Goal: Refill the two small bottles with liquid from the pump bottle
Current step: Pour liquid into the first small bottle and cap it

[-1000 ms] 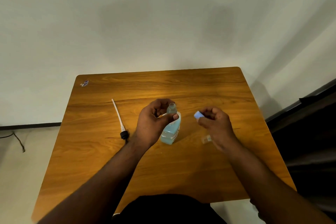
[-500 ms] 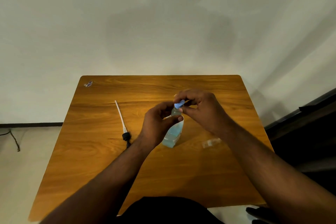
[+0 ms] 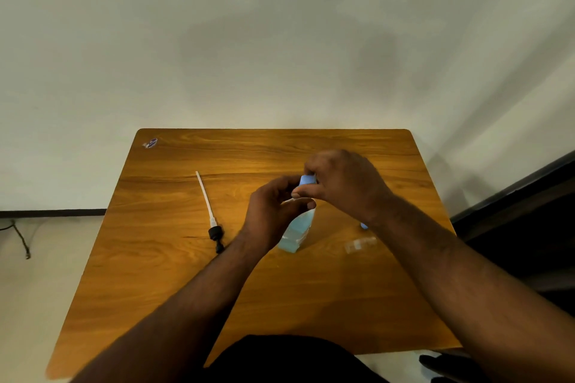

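Observation:
A large bottle (image 3: 295,232) of pale blue liquid stands mid-table with its pump removed. Just above it my left hand (image 3: 273,214) is closed around a small bottle, which my fingers almost fully hide. My right hand (image 3: 345,183) pinches a blue cap (image 3: 308,180) right on top of that small bottle. The second small bottle (image 3: 361,246), clear, lies on its side to the right of the large bottle. Another blue cap (image 3: 364,225) peeks out from behind my right forearm.
The black pump head with its long white tube (image 3: 208,208) lies on the wooden table (image 3: 174,274) to the left of my hands. A small sticker (image 3: 151,143) sits at the far left corner. A wall rises behind the table and dark furniture stands at the right.
My right hand has carried the blue cap from the right side over to the top of the small bottle held in my left hand, and now holds it there. The head camera has tilted a little.

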`<action>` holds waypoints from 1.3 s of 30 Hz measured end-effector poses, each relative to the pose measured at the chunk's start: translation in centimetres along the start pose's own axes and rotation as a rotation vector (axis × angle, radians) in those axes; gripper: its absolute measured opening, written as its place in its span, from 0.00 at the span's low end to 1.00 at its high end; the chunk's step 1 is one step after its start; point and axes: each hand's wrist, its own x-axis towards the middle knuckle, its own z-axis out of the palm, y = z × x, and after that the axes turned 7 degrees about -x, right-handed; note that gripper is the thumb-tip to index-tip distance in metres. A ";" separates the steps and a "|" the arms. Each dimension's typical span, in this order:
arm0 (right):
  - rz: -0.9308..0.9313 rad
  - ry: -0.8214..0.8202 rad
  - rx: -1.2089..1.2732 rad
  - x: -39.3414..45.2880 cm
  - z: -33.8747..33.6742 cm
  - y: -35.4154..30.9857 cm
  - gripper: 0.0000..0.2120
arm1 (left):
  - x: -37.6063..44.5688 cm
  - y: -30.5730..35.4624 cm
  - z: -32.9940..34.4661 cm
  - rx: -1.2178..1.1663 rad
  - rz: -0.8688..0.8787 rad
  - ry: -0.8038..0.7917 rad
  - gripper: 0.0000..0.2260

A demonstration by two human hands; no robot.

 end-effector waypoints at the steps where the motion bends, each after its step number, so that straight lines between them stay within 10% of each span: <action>1: 0.032 -0.012 -0.102 0.1 -0.1 -0.1 0.23 | 0.0 0.0 0.0 0.009 0.008 -0.005 0.15; 5: -0.003 -0.135 -0.073 -0.1 -1.6 0.5 0.41 | 0.2 -0.3 -0.1 0.007 -0.002 0.020 0.16; 10: -0.082 -0.229 0.000 0.8 -2.2 0.5 0.09 | 0.1 -0.4 -0.1 0.012 -0.028 -0.001 0.19; 14: 0.048 -0.067 -0.341 1.0 -1.9 0.1 0.29 | 0.3 -0.7 -0.2 -0.009 -0.057 0.046 0.17; 18: -0.083 -0.167 0.029 0.9 -2.5 1.0 0.15 | 0.5 -0.5 -0.4 -0.030 -0.049 0.016 0.19; 25: -0.008 0.041 -0.254 1.0 -1.2 0.2 0.24 | 0.4 -0.6 -0.2 0.034 -0.013 0.004 0.17; 39: -0.254 -0.185 -0.297 2.3 -1.7 0.2 0.12 | 0.7 -0.5 -0.5 0.125 0.016 0.001 0.15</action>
